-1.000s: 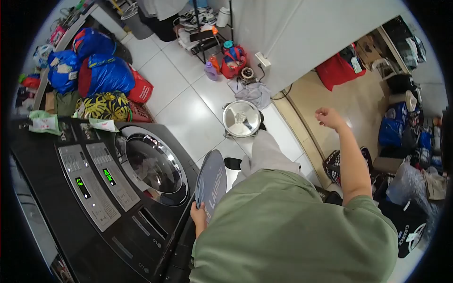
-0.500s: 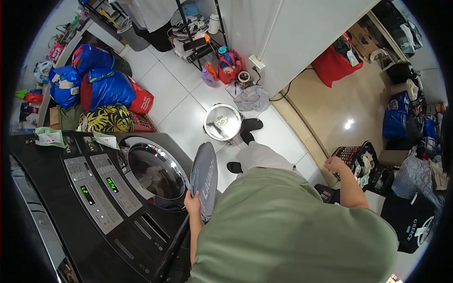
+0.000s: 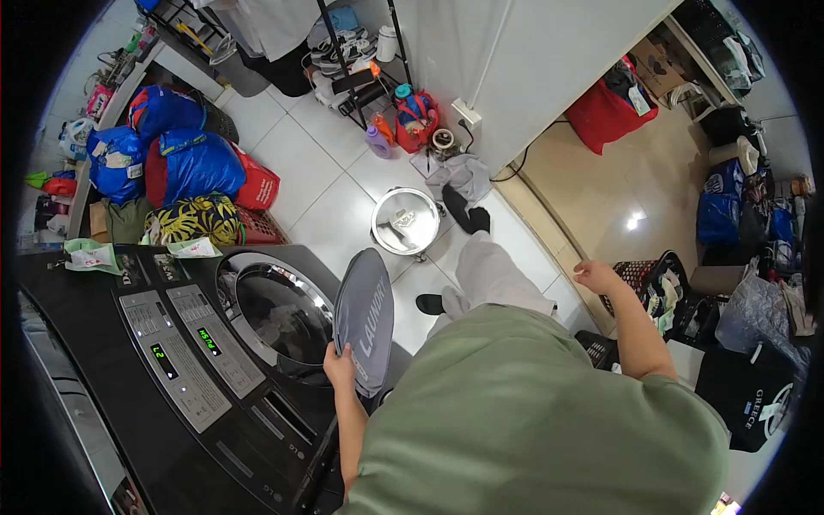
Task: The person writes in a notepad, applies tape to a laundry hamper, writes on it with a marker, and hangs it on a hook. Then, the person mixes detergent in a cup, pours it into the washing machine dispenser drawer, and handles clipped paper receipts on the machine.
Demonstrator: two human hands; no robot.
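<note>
Head view: pale cloth shows behind the round glass door [image 3: 283, 322]; latching unclear.
Your left hand [image 3: 340, 366]: gripping the LAUNDRY bag [image 3: 363, 322] by its edge.
LAUNDRY bag: beside the door, not put down.
Your right hand [image 3: 596, 277]: loosely curled, no object visible.

Loose sage-green short-sleeved shirt [image 3: 532, 403], pale grey trousers [image 3: 493, 270], black footwear [image 3: 467, 211], perhaps slippers

Tiles [image 3: 322, 202] leave passage beside the pot [image 3: 418, 219]; laundry bag [image 3: 364, 322] crowds washer door [image 3: 283, 313], perhaps touching.
</note>
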